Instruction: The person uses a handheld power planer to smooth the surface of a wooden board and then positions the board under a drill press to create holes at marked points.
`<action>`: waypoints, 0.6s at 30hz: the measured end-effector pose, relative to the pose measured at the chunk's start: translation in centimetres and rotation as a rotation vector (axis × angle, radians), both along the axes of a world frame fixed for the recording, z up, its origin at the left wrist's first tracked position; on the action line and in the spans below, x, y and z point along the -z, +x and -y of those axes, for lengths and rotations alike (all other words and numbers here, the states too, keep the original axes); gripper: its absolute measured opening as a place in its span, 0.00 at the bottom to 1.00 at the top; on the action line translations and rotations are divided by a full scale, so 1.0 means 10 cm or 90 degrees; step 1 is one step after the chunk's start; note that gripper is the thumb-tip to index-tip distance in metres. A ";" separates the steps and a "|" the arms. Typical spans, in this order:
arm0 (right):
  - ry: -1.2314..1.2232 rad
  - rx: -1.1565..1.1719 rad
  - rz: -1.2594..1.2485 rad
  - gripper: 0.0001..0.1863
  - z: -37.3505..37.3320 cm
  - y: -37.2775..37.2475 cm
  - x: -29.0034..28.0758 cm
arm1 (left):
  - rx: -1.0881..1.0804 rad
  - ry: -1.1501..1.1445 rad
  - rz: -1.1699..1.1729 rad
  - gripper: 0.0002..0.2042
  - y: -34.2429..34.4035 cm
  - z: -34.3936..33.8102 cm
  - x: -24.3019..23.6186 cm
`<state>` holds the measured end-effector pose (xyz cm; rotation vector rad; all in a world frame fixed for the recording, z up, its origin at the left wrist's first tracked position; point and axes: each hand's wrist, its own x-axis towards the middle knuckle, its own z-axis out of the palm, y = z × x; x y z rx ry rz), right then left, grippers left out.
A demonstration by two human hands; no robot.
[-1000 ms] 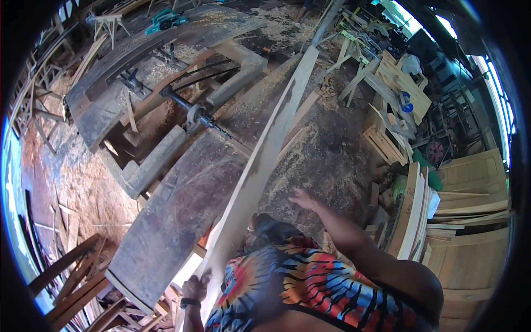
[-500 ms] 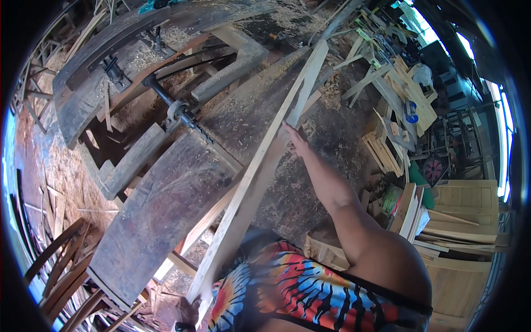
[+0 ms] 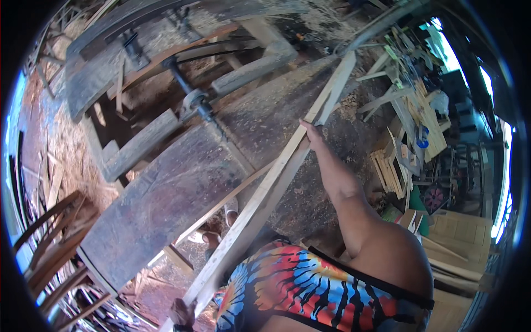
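A long pale wooden plank (image 3: 276, 182) runs diagonally from the lower left to the upper right across a dark, sawdust-covered saw table (image 3: 166, 193). My right hand (image 3: 311, 130) reaches forward and rests on the plank's right edge, fingers against the wood. My left hand (image 3: 181, 313) grips the plank's near end at the bottom edge of the view, partly cut off. The plank lies to the right of the table's shaft and blade slot (image 3: 199, 105). My bright patterned shirt (image 3: 310, 293) fills the lower middle.
Heavy timber beams and a belt drive (image 3: 182, 61) sit beyond the table. Curved wood strips (image 3: 50, 249) are stacked at the lower left. Pallets, boards and scrap wood (image 3: 398, 160) crowd the right. Panelled wooden doors (image 3: 459, 232) lean at far right. Sawdust covers the floor.
The plank has slid forward along the table. My right arm has stretched farther out along it, and the view has shifted so the table looks closer.
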<state>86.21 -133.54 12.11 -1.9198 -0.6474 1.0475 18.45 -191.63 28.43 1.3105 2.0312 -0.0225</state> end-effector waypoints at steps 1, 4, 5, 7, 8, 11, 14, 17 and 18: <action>-0.073 -0.007 -0.004 0.44 0.00 -0.01 -0.04 | 0.009 -0.027 -0.009 0.26 -0.09 -0.07 0.07; -0.138 -0.114 -0.239 0.37 0.20 -0.68 -0.09 | 0.062 -0.019 -0.107 0.27 -0.56 0.41 0.29; -0.164 -0.182 -0.343 0.36 0.34 -0.85 -0.21 | 0.018 -0.001 -0.032 0.28 -0.81 0.42 0.35; -0.233 -0.142 -0.291 0.39 0.47 -1.00 -0.54 | 0.054 0.156 -0.046 0.28 -1.18 0.06 0.32; -0.219 -0.086 -0.277 0.37 0.53 -0.97 -0.62 | 0.008 0.150 0.019 0.30 -1.33 -0.25 0.32; -0.209 -0.135 -0.196 0.33 0.67 -1.65 -0.56 | -0.011 -0.024 -0.048 0.34 -1.96 -0.20 0.26; -0.261 -0.122 -0.129 0.35 0.69 -1.94 -0.43 | -0.019 0.015 -0.069 0.35 -2.53 -0.28 0.30; -0.342 -0.074 0.046 0.36 0.90 -2.96 -0.54 | -0.046 -0.032 -0.082 0.36 -3.09 -0.20 0.11; -0.345 -0.061 0.062 0.36 0.87 -2.92 -0.53 | -0.039 -0.029 -0.057 0.36 -3.28 -0.33 0.14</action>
